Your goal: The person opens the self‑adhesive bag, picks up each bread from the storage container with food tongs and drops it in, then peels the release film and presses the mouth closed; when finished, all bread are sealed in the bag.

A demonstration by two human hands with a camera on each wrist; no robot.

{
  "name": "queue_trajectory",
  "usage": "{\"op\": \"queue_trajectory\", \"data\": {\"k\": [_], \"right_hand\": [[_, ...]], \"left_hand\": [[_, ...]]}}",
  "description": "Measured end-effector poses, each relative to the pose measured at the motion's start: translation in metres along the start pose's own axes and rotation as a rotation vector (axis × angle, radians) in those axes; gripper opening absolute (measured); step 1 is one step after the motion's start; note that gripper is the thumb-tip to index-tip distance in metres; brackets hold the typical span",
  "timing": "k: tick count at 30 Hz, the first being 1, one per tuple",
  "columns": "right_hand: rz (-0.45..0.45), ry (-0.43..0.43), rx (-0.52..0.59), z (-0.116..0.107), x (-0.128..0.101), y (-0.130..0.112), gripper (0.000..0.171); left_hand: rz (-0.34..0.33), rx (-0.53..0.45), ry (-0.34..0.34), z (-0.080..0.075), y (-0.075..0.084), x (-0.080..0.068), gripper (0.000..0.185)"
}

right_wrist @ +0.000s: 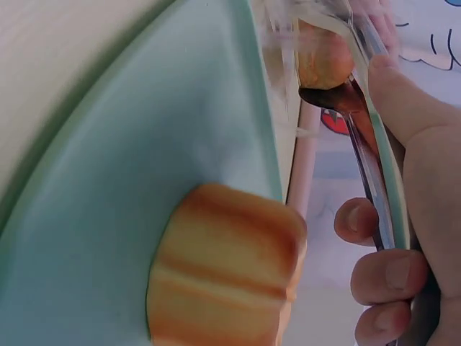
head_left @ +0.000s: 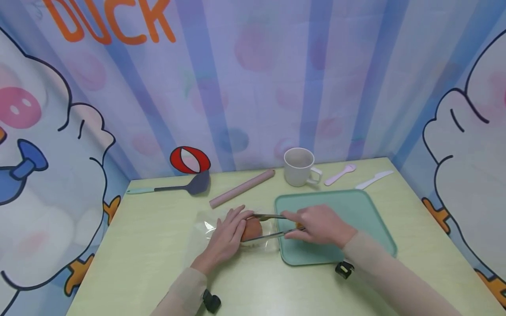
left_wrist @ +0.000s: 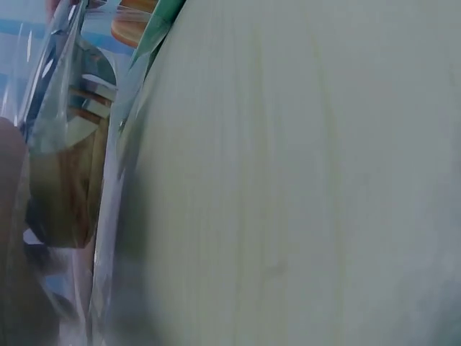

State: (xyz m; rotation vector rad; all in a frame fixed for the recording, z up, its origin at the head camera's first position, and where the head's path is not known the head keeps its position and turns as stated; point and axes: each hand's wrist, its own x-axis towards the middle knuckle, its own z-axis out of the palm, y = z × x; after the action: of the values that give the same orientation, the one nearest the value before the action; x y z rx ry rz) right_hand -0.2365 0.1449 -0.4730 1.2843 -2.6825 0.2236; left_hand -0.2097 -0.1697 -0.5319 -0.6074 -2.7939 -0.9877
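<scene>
My right hand [head_left: 322, 224] holds metal tongs [right_wrist: 385, 166], their two arms reaching left around a brown bun [head_left: 251, 230]. A clear plastic bag [head_left: 203, 228] surrounds the bun and the tong ends; the left wrist view shows the bun [left_wrist: 65, 187] through the film. My left hand [head_left: 227, 235] rests against the bun's left side through the bag, fingers extended and thumb along it. On the green tray [head_left: 336, 202] lies a ridged, golden-brown bread piece [right_wrist: 223, 267], mostly covered by my right hand in the head view.
Behind the bag lies a pink rolling pin [head_left: 242, 188], with a dark spatula [head_left: 197, 183] to its left. A white mug [head_left: 299, 166] stands behind the tray, near a pink spoon [head_left: 340, 174] and a white knife [head_left: 374, 180]. Printed cloth walls close off the back and sides.
</scene>
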Motion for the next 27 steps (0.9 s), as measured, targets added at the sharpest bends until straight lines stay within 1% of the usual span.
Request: {"op": "queue_trajectory", "data": {"k": [5, 8, 15, 22, 27], "right_hand": [[-0.004, 0.017, -0.025, 0.004, 0.005, -0.006, 0.065], [-0.002, 0.022, -0.031, 0.005, 0.007, -0.009, 0.065], [-0.009, 0.027, -0.033, 0.006, 0.013, -0.015, 0.064], [0.01, -0.004, -0.051, 0.01, 0.016, -0.019, 0.07], [-0.008, 0.02, -0.047, 0.013, 0.018, -0.021, 0.072]], "left_hand": [[0.025, 0.047, 0.045, 0.001, 0.002, 0.002, 0.039], [0.041, 0.048, 0.06, 0.0, 0.004, 0.002, 0.038], [0.059, 0.054, 0.076, -0.001, 0.007, 0.003, 0.037], [0.069, 0.066, 0.089, 0.0, 0.009, 0.004, 0.036], [0.097, 0.1, 0.094, -0.001, 0.012, 0.006, 0.036]]}}
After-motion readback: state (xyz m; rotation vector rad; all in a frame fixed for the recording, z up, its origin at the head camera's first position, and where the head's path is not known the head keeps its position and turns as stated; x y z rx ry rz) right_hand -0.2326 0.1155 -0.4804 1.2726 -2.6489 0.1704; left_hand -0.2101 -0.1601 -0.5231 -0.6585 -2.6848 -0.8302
